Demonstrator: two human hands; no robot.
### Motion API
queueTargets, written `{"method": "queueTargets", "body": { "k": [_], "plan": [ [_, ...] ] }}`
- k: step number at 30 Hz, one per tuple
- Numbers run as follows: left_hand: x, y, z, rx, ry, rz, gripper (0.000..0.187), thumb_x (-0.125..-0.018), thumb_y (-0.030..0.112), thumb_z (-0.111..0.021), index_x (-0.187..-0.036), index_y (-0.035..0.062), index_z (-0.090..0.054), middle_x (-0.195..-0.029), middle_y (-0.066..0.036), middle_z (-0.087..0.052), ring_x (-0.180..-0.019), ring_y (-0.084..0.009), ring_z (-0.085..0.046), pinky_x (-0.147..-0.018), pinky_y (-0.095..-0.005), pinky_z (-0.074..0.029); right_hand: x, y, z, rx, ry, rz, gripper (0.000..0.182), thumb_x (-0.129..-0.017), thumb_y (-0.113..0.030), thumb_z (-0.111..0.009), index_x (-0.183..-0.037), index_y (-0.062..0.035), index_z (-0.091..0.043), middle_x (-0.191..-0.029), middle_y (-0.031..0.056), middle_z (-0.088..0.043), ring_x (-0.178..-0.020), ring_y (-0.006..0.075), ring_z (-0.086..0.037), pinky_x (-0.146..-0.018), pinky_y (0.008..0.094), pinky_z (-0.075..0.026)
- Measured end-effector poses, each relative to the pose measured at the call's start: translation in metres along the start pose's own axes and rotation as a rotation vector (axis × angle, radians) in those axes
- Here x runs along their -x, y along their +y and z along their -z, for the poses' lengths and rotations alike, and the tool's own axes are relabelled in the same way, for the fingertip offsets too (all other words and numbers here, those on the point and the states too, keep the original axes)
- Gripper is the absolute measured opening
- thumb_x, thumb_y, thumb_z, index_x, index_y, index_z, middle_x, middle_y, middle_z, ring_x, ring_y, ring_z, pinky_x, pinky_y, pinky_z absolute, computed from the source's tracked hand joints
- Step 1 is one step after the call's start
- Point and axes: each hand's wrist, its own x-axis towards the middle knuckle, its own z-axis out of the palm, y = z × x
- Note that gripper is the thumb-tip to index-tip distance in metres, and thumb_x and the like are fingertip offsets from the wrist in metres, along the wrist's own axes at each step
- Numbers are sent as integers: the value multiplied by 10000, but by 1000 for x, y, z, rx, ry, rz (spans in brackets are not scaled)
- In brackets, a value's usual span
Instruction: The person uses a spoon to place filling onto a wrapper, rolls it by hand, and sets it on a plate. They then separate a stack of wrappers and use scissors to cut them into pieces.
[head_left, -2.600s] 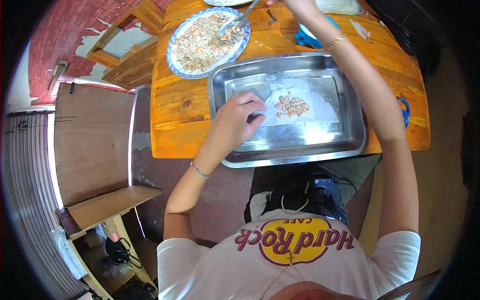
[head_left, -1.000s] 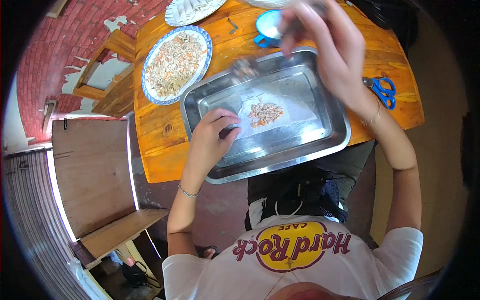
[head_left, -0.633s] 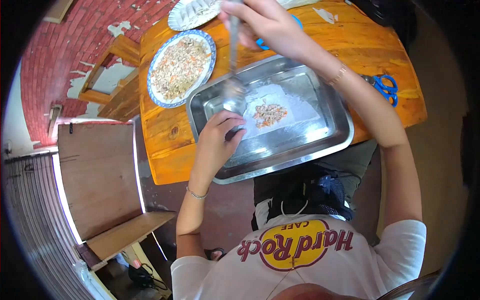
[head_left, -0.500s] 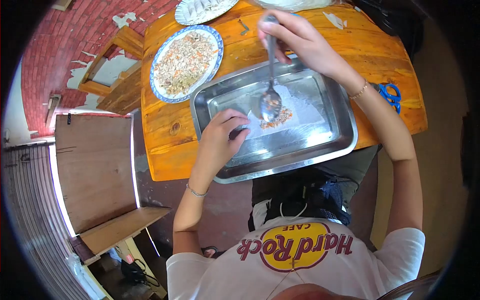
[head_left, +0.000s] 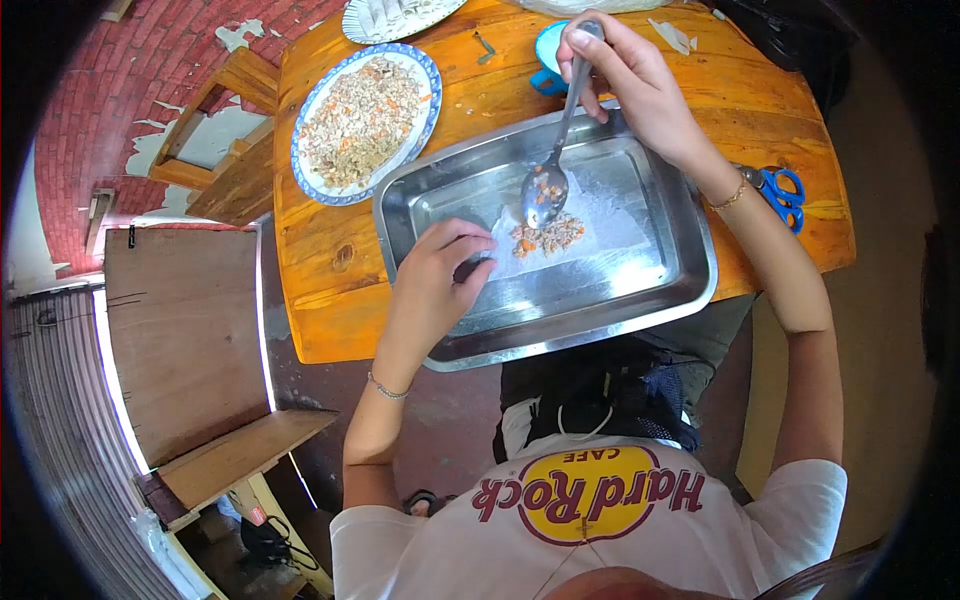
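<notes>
My right hand [head_left: 630, 85] grips the handle of a metal spoon [head_left: 545, 193], whose bowl is over a small heap of chopped filling [head_left: 548, 237]. The filling lies on a thin white wrapper [head_left: 615, 228] inside a metal tray [head_left: 560, 335]. At the wrapper's left edge is my left hand [head_left: 448, 270], with thumb and fingers curled close together; what lies between the fingertips is too small to make out. An oval plate [head_left: 436, 95] with a blue patterned rim, heaped with filling, stands left of the tray.
Blue-handled scissors [head_left: 783, 195] lie right of the tray. A blue cup [head_left: 548, 45] stands behind it, beside my right hand. A second plate [head_left: 350, 20] is at the table's far edge, and a dark bag [head_left: 775, 40] at the back right.
My right hand has moved a little right, tilting the spoon, and more filling shows on the wrapper. The blue cup now shows more fully. My left hand has hardly moved.
</notes>
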Motion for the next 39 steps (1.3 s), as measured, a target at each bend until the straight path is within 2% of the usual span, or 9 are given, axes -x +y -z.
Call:
{"method": "queueTargets", "body": {
  "k": [15,18,22,25,26,30,33,36,39],
  "plan": [
    [-1,-1,-1,-1,10,-26,201,-720,31,-736,-910,29,-673,-954,-78,-649,-883,-265,-622,-787,-335,-489,9,-1,-18,51,-16,18,219,-1024,-202,-397,-948,-46,-531,-699,-10,-499,-497,36,-472,-442,186,-363],
    [-1,0,-1,8,3,-9,186,-721,28,-729,-895,16,-666,-950,-78,-635,-900,-273,-607,-797,-349,-491,7,-3,-5,66,-25,60,228,-1033,-242,-387,-967,-61,-510,-786,2,-534,-521,35,-458,-463,183,-358],
    [0,-1,-1,3,2,3,177,-721,33,-727,-886,13,-664,-947,-78,-628,-909,-277,-600,-798,-355,-492,15,-1,1,64,-110,32,223,-1031,-237,-386,-958,-59,-499,-773,-4,-516,-517,40,-455,-460,186,-357],
    [-1,-1,-1,8,3,-7,175,-722,39,-728,-883,16,-665,-948,-76,-628,-908,-278,-599,-796,-355,-492,12,1,3,37,62,17,222,-1025,-240,-399,-965,-53,-502,-768,2,-513,-507,50,-447,-455,190,-348],
    [0,-1,-1,9,5,-6,181,-720,36,-732,-889,19,-669,-950,-77,-634,-902,-272,-606,-792,-347,-491,7,-1,7,-60,170,4,220,-1017,-211,-407,-1000,-21,-515,-778,40,-550,-534,81,-517,-471,212,-407],
    [0,-2,-1,28,1,7,194,-715,28,-738,-900,25,-677,-952,-79,-645,-892,-259,-621,-786,-329,-491,-50,-17,-5,-179,434,149,213,-1011,-207,-433,-1000,-19,-532,-673,28,-519,-520,113,-532,-470,238,-450],
    [2,-4,-1,25,6,2,186,-723,35,-731,-901,23,-677,-949,-83,-639,-896,-267,-619,-788,-328,-493,-94,-8,-33,-61,324,286,220,-1013,-207,-417,-974,-22,-529,-706,45,-533,-510,98,-523,-483,243,-455],
    [2,-3,0,36,8,1,169,-739,47,-715,-901,19,-677,-946,-86,-633,-898,-277,-615,-792,-338,-492,-105,-6,-66,153,214,277,196,-999,-171,-414,-956,-7,-512,-772,112,-555,-611,181,-582,-569,301,-479],
    [3,-5,0,46,31,-35,173,-741,49,-707,-908,18,-678,-949,-86,-634,-902,-277,-613,-798,-346,-491,-114,8,-83,524,189,541,163,-979,-135,-416,-954,7,-490,-835,180,-548,-760,299,-592,-675,379,-468]
  ]
}}
